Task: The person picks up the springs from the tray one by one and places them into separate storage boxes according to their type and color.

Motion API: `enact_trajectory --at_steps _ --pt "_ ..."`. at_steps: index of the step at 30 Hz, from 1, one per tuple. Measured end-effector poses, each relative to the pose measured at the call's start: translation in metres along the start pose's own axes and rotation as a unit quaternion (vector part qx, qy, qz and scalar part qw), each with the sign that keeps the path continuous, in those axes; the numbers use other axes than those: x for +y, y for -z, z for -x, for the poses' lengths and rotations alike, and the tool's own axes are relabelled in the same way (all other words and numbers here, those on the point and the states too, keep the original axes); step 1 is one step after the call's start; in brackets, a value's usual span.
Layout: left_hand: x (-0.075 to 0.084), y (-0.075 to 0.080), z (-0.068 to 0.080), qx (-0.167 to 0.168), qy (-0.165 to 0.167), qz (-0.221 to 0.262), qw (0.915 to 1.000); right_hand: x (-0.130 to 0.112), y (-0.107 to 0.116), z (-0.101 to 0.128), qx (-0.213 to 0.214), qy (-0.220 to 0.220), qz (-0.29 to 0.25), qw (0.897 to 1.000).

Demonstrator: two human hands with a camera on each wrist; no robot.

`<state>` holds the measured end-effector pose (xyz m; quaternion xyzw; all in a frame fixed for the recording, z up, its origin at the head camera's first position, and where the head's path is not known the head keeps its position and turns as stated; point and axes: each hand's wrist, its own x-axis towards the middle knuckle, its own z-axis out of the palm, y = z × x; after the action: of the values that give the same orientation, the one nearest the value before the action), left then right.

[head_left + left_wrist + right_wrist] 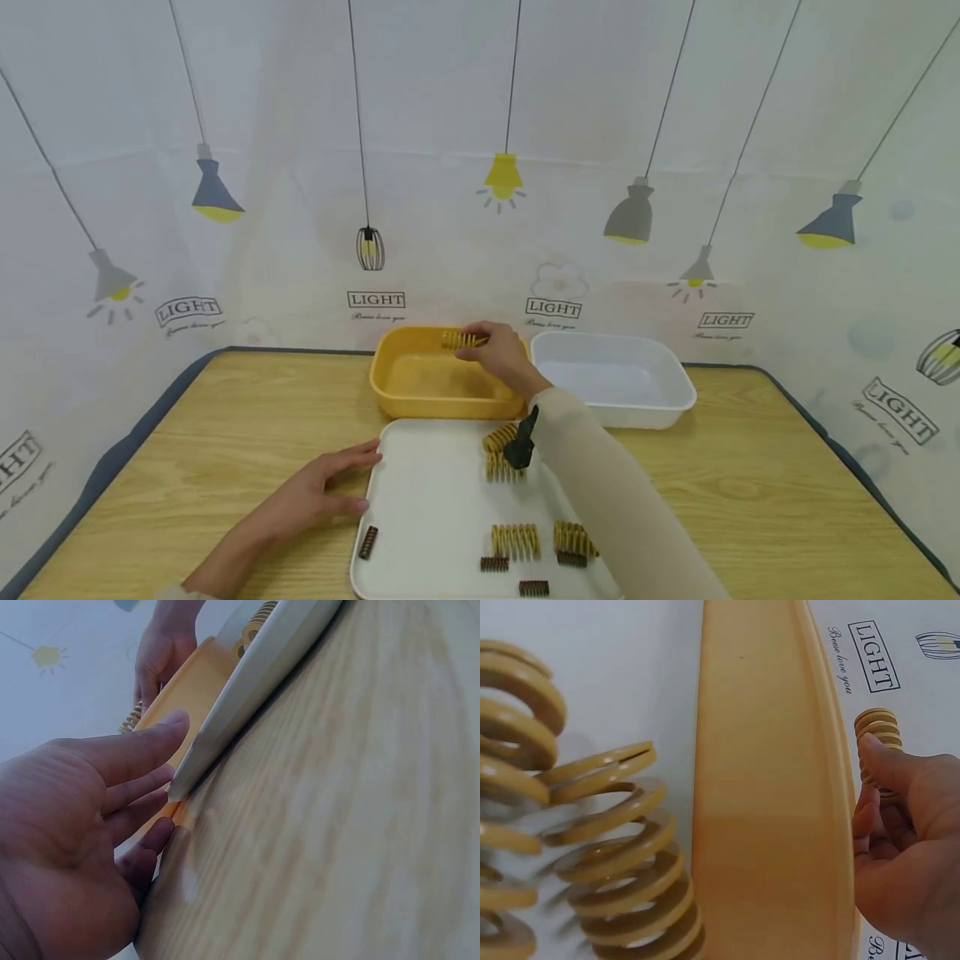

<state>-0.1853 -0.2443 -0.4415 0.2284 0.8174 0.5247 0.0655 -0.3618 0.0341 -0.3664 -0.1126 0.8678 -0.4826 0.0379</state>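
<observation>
Over the yellow bin [450, 408], my right hand [498, 354] pinches a yellow coil spring [459, 340] between thumb and fingers. The right wrist view shows the same spring [879, 731] upright in the fingertips, past the bin's wall [772, 780]. My left hand [318, 492] has its fingers extended, tips right at the left rim of the white tray [427, 500]. On the tray lie several yellow springs [515, 540] and several small dark brown springs [534, 588]. One brown spring [367, 542] sits by the tray's left edge, and my right forearm covers part of the tray's right side.
A white bin [615, 375] stands right of the yellow one, both behind the tray. The wooden table [247, 433] ends at a dark edge along the back, where a curtain [442, 250] printed with lamps hangs.
</observation>
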Motion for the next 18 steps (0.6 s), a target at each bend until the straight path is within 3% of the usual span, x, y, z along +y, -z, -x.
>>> enact_trajectory --at_steps 5,12,18 --pt "0.001 0.002 0.002 0.001 0.002 -0.001 1.0000 -0.001 -0.008 -0.005 -0.021 0.017 0.011 1.000" --pt "0.003 0.002 0.002 0.001 0.012 0.001 0.9999 0.000 -0.019 -0.011 -0.057 -0.006 -0.054 0.997" --pt "0.002 0.002 0.002 0.002 0.011 -0.001 0.9999 0.001 -0.025 -0.018 -0.083 -0.012 -0.021 0.996"
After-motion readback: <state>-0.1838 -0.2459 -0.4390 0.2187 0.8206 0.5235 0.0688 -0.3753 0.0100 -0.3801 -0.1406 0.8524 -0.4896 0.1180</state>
